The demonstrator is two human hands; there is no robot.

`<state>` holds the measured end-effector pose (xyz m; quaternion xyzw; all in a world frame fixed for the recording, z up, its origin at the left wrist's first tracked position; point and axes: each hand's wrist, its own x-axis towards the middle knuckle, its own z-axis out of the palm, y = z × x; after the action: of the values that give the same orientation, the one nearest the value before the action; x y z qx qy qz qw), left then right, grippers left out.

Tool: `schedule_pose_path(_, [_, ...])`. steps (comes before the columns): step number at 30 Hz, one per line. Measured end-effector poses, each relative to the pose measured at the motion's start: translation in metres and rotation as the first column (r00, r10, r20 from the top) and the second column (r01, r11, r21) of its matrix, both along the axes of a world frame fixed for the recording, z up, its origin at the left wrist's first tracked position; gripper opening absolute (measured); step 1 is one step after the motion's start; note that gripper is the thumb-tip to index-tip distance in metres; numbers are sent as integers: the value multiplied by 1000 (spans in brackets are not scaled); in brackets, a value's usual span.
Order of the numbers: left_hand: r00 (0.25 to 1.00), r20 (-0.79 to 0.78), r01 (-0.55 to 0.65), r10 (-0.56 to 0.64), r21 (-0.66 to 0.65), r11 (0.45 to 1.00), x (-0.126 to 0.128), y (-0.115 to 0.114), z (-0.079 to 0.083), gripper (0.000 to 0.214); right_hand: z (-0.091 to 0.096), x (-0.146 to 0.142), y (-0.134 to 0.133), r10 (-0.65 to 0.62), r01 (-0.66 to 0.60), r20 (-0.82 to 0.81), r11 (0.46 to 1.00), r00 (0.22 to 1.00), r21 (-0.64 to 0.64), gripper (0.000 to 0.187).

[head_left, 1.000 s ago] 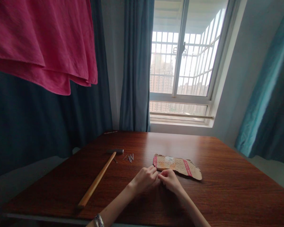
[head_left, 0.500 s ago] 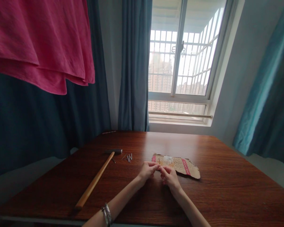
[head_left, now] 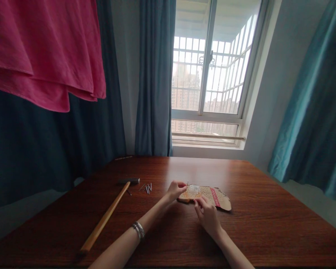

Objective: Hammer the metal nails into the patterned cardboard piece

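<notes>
My left hand (head_left: 177, 190) is closed in a pinch at the left end of a flat, cardboard-like piece (head_left: 207, 194) with a speckled print and a pink band. A thin nail (head_left: 187, 183) stands upright at its fingertips. My right hand (head_left: 207, 213) has its thumb and fingers pressed together by the near edge of that piece; whatever is between them is too small to make out. Clear crumpled plastic (head_left: 194, 188) lies on top of the printed surface. A hammer (head_left: 108, 216) with a wooden handle rests to the left, near several loose nails (head_left: 148, 188).
Everything lies on a dark brown wooden table (head_left: 257, 231). One more nail (head_left: 129, 192) is beside the hammer head. Behind the table are a window (head_left: 210, 93) and blue curtains (head_left: 155, 86). A pink cloth (head_left: 53, 56) hangs at the upper left.
My hands, together before, have come apart: the left has gone up and slightly left, the right is lower and to the right. The view has shifted a little.
</notes>
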<state>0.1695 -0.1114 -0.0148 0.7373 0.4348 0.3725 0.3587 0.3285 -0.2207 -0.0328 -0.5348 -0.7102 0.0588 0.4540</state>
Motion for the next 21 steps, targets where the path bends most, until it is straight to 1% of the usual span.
schedule_pose_path(1, [1000, -26, 4, -4, 25, 1000, 4, 3, -1, 32, 1, 9, -1, -25, 22, 77, 999, 997, 34, 24])
schedule_pose_path(3, [999, -53, 15, -11, 80, 997, 10, 9, -5, 30, 2, 25, 0, -62, 51, 173, 996, 983, 68, 23])
schedule_pose_path(5, [998, -64, 14, -7, 108, 994, 12, 14, -12, 29, 0, 36, 4, -107, 93, 231, 993, 967, 72, 26])
schedule_pose_path(8, [998, -55, -15, 21, 100, 995, 10, 20, -26, 31, -6, 44, 11, -152, 146, 297, 988, 943, 42, 33])
schedule_pose_path(11, [1000, -15, -24, 25, 86, 996, 7, 26, -37, 32, -11, 43, 16, -132, 144, 326, 990, 936, -13, 38])
schedule_pose_path(14, [1000, 26, -16, 14, 74, 997, 5, 30, -44, 34, -14, 42, 17, -112, 133, 327, 990, 938, -44, 40])
schedule_pose_path(18, [998, 64, 6, -9, 49, 999, 7, 32, -47, 34, -15, 41, 17, -127, 158, 342, 985, 931, -65, 40])
schedule_pose_path(21, [997, 73, 1, -4, 40, 999, 9, 32, -47, 35, -16, 41, 17, -145, 177, 342, 982, 929, -65, 40])
